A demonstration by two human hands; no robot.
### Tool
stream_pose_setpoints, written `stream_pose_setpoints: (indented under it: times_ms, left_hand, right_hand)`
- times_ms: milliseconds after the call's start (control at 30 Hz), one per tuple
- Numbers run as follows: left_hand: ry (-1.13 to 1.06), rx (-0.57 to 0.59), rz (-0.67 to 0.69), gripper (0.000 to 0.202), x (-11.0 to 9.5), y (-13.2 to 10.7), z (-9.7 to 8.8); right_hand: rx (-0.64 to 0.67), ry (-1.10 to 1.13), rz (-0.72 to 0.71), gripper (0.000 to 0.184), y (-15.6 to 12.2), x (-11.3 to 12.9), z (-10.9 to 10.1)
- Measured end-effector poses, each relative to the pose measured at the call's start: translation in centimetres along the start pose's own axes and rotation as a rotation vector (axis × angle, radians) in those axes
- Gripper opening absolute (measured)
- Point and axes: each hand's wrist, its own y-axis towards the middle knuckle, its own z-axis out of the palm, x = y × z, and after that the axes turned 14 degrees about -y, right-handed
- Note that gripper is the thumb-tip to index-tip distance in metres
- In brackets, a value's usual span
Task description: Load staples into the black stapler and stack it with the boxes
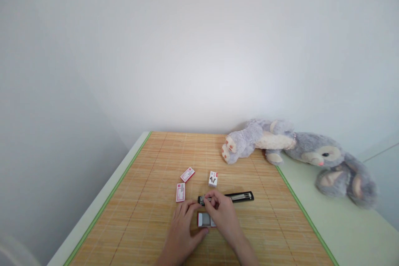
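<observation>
A black stapler (246, 195) lies opened out on the bamboo mat, its metal channel showing. Over its left part is my right hand (222, 212), thumb and index finger pinched together at the channel; whatever is between them is too small to make out. My left hand (182, 228) rests on the mat with fingers stretched and thumb apart. Its index fingertip is by the stapler's left end, and the thumb tip is by a small opened box (204, 219). That box has a grey inside, and my right hand covers its right side.
Two white-and-red small boxes, one (180, 192) near my left hand and another (187, 174) behind it, lie on the bamboo mat (149, 216). A white box with a black picture (213, 178) stands beyond the stapler. A grey plush rabbit (274, 139) lies at the back right, against the wall.
</observation>
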Motion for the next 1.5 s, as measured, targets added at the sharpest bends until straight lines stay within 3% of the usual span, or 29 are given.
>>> stream_pose_setpoints:
  times_ms: [100, 167, 367, 1133, 1333, 1433, 1500]
  left_hand:
    - [0.012, 0.067, 0.0, 0.035, -0.4, 0.0, -0.6]
    - [0.024, 0.092, -0.004, 0.031, -0.4, 0.2, -0.9]
    - [0.01, 0.106, -0.019, 0.031, 0.1, 0.6, -0.8]
    - [0.012, 0.108, -0.037, 0.032, 0.0, 0.7, -1.0]
    - [0.008, 0.146, -0.063, 0.034, 0.0, 0.9, -0.9]
    - [0.008, 0.151, -0.065, 0.036, -0.1, 1.0, -1.0]
    - [0.007, 0.153, -0.066, 0.036, -0.2, 1.1, -1.0]
  right_hand:
    - [0.141, -0.176, -0.099, 0.01, -0.6, 0.2, -2.1]
    - [0.231, -0.316, -0.142, 0.01, -1.1, 0.0, -2.8]
    - [0.338, -0.426, -0.19, 0.016, -1.0, -0.8, -1.8]
    - [0.363, -0.431, -0.23, 0.02, -0.2, -1.1, -2.1]
    - [0.304, -0.361, -0.132, 0.018, -1.3, -2.4, -4.8]
    - [0.303, -0.395, -0.081, 0.035, -2.3, -3.9, -6.3]
    - [0.313, -0.393, -0.066, 0.035, -2.9, -4.7, -6.7]
